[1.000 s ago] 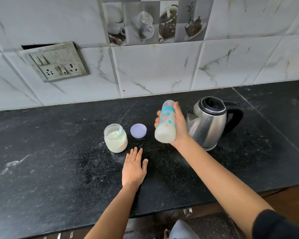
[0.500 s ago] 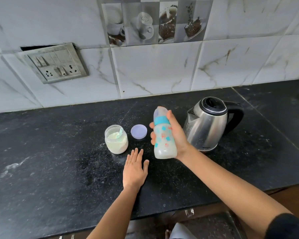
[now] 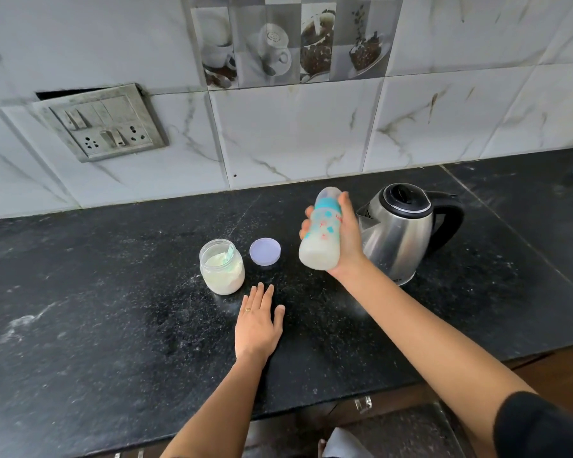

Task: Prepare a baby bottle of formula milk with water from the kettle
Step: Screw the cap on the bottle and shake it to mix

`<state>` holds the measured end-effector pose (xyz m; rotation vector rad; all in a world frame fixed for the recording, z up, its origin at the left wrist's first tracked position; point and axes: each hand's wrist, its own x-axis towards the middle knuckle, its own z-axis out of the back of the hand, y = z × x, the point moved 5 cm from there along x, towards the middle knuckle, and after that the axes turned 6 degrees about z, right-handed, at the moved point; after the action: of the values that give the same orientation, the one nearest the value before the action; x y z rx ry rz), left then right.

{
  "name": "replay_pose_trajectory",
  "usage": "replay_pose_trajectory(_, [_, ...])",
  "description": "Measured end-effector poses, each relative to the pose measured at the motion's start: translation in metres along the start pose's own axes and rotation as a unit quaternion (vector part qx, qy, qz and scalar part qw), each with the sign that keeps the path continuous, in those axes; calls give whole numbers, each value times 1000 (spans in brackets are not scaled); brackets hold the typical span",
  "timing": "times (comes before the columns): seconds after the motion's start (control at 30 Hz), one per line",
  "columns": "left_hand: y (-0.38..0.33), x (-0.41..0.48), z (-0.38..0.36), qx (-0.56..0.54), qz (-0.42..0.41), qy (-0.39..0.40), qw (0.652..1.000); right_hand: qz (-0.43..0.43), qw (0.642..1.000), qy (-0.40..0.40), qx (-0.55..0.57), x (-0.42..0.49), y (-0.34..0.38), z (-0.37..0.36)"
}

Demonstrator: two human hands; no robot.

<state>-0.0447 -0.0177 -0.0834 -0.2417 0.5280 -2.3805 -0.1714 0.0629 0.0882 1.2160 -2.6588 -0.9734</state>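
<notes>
In the head view, a little right of the middle of the frame, the right hand (image 3: 348,247) is wrapped around the baby bottle (image 3: 320,246) and holds it in the air above the black counter (image 3: 113,309), just in front of the steel kettle (image 3: 401,233). The bottle leans a little, its clear cap and teal collar pointing toward the upper part of the frame, and white milk fills its lower part. The left hand (image 3: 257,325) lies flat on the counter in the lower middle, fingers straight, holding nothing. Just above it the open jar of formula powder (image 3: 221,272) stands with a teal scoop (image 3: 229,254) inside, and its lilac lid (image 3: 265,251) lies beside it, apart from the jar. I judge that the bottle is being shaken to mix, so the task is near its end. Some things can go wrong from here: if the collar is not screwed tight, milk may leak out during shaking; the bottle is close to the kettle, so a wide swing could hit it; the grip may slip if the bottle wall is wet; and drops, or a bump from the left hand, could spoil or tip the uncovered jar
</notes>
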Motion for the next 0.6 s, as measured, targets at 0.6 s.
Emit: replay_pose_trajectory(0.6, [1, 0, -1, -18, 1, -8, 1000, -19, 998, 47, -33, -15, -10, 4])
